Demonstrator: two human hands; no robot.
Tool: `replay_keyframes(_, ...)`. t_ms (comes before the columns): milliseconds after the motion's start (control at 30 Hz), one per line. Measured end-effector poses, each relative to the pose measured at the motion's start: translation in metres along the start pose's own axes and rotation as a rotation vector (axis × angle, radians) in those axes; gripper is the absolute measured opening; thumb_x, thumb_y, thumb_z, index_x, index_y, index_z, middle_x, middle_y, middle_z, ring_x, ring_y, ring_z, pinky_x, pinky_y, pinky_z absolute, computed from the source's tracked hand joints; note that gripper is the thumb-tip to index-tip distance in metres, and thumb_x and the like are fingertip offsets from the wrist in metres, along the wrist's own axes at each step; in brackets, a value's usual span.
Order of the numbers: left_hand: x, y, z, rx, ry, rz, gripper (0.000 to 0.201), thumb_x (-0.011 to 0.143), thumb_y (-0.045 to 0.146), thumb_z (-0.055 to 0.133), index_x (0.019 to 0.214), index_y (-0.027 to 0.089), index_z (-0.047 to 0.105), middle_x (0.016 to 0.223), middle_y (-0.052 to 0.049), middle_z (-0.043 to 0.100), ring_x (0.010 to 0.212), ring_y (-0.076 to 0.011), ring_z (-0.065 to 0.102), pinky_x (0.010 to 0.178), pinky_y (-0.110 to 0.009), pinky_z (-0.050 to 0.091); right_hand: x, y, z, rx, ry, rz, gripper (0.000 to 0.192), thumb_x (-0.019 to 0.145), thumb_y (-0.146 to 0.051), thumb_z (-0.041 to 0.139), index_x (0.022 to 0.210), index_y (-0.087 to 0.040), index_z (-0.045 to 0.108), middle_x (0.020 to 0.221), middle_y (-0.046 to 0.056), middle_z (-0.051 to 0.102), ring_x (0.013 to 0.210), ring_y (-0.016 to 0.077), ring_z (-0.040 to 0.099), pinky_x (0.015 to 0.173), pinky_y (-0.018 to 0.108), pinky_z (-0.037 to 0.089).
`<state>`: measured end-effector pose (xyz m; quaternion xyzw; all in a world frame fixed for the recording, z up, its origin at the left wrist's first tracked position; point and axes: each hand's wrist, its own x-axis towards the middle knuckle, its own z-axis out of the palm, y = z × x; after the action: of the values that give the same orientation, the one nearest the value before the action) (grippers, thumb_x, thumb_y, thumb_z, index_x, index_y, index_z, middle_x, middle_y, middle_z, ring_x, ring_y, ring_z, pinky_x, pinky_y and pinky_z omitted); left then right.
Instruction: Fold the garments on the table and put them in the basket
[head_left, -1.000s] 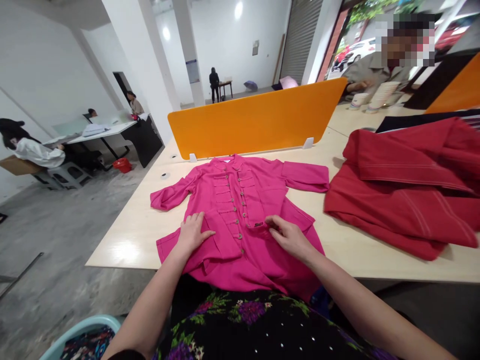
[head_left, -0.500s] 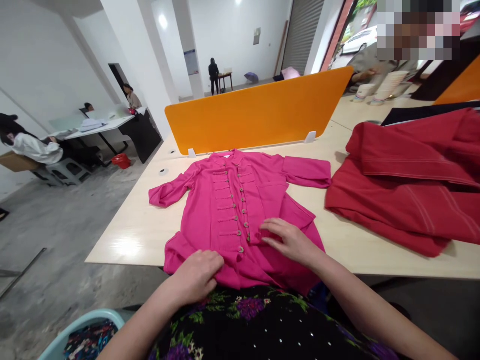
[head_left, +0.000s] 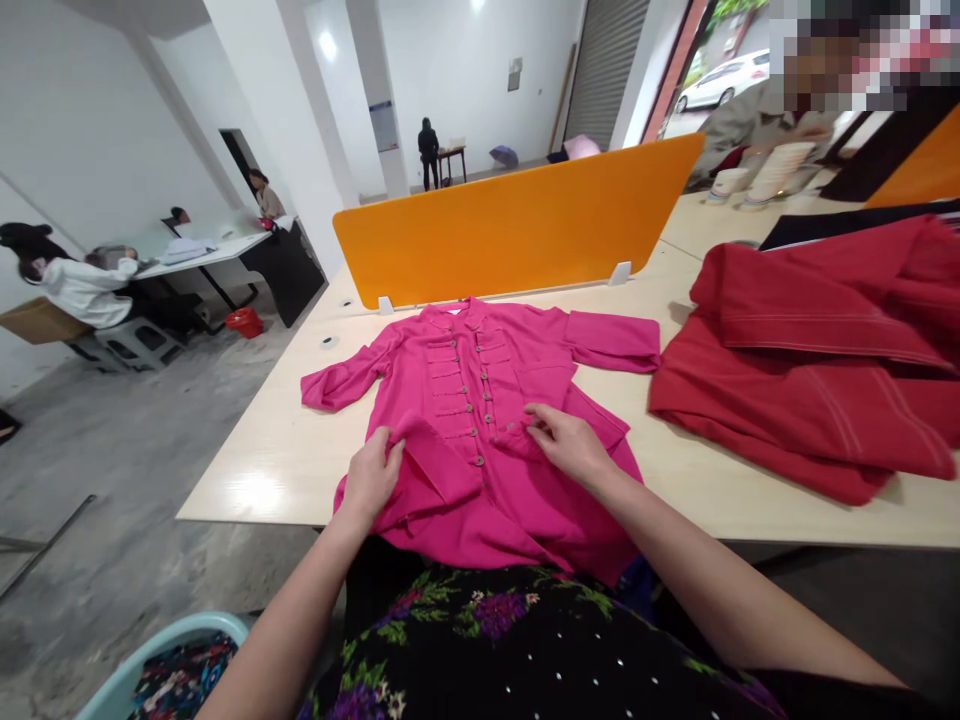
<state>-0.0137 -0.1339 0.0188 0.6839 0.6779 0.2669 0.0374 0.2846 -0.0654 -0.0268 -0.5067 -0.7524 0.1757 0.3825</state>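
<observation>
**Head cam: both hands on a pink shirt at the desk edge**

Head view looks down at a pink shirt (head_left: 480, 400) spread front-up on a pale table (head_left: 285, 460), collar toward an orange divider (head_left: 517, 220), sleeves out to either side, hem hanging off the near edge over the person's floral top. Left hand (head_left: 371, 478) is pinching a folded-up flap of the shirt's lower left side, fingers closed on the cloth. Right hand (head_left: 570, 440) lies on the fabric just right of the button row, fingertips curled at a small fold there (can't quite tell if it's actually gripping or just pressing down).

Just right of the shirt, near its sleeve, sits a heap of red cloth (head_left: 810, 370). A blue basket (head_left: 165, 650) with dark clothes is down at the lower left on the floor. Other people sit at a far desk (head_left: 202, 255) on the left, and someone works across the table behind the divider.
</observation>
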Motion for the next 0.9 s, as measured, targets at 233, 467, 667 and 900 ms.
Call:
replay_keyframes(233,0.007,0.04,0.02,0.03,-0.047,0.33,0.019,0.092,0.024,0.044,0.105,0.017,0.056,0.105,-0.01,0.061,0.1,-0.0227,0.056,0.087,-0.036,0.045,-0.018,-0.004,-0.006,-0.073,0.051,-0.126,0.018,0.087,-0.031,0.051,0.092,-0.019,0.064,0.088,0.008,0.068,0.082,0.0218,0.062,0.074,0.035,0.049)
replay_keyframes(467,0.007,0.072,0.054,-0.065,-0.279,0.388,0.022,0.094,0.026,0.04,0.097,0.018,0.061,0.093,-0.007,0.062,0.089,-0.0187,0.057,0.082,-0.032,0.045,-0.037,-0.016,-0.012,-0.052,-0.219,-0.272,0.021,0.092,-0.026,0.046,0.081,-0.019,0.064,0.079,0.007,0.064,0.076,0.0199,0.056,0.071,0.034,0.046)
replay_keyframes(667,0.007,0.083,0.068,0.061,-0.318,0.362,0.026,0.092,0.038,0.048,0.098,0.017,0.062,0.096,-0.009,0.061,0.096,-0.0232,0.054,0.083,-0.036,0.042,-0.045,-0.025,-0.016,-0.048,-0.287,-0.362,0.025,0.093,-0.02,0.044,0.083,-0.019,0.066,0.091,0.008,0.065,0.084,0.0202,0.054,0.077,0.037,0.046)
replay_keyframes(900,0.003,0.096,0.074,0.073,-0.292,0.291,0.024,0.083,0.043,0.061,0.081,0.019,0.061,0.093,-0.007,0.057,0.096,-0.0242,0.049,0.08,-0.038,0.038,-0.048,-0.017,-0.012,0.078,-0.22,-0.277,0.02,0.092,-0.021,0.045,0.09,-0.021,0.066,0.091,0.008,0.067,0.086,0.0203,0.059,0.077,0.037,0.05)
